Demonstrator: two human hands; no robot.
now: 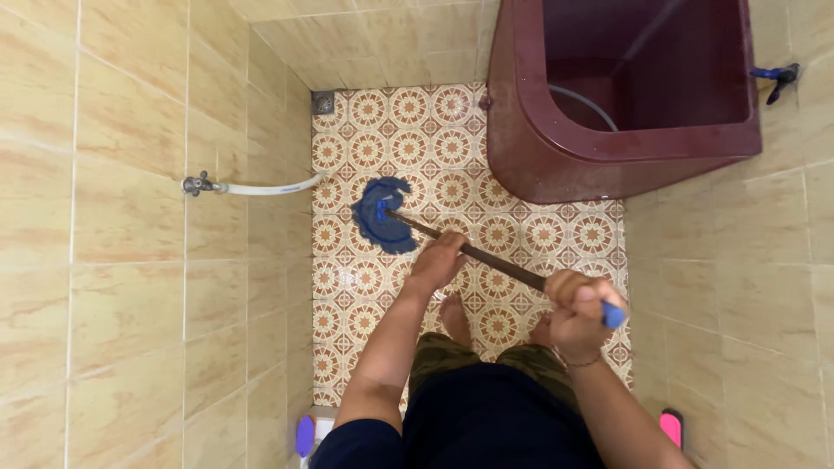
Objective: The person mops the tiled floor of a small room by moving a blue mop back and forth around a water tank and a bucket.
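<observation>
Both hands, L & R, fingers wrapped tight round mop handle.

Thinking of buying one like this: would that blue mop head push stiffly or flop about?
Probably floppy: the blue mop head spreads flat and uneven on the patterned floor tiles. Its soft strands likely drag rather than slide, since both hands grip the handle.

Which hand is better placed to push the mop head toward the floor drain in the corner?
Left. The left hand holds the mop handle lower down, nearer the blue mop head and the drain. The right hand grips the top end, farther away.
</observation>
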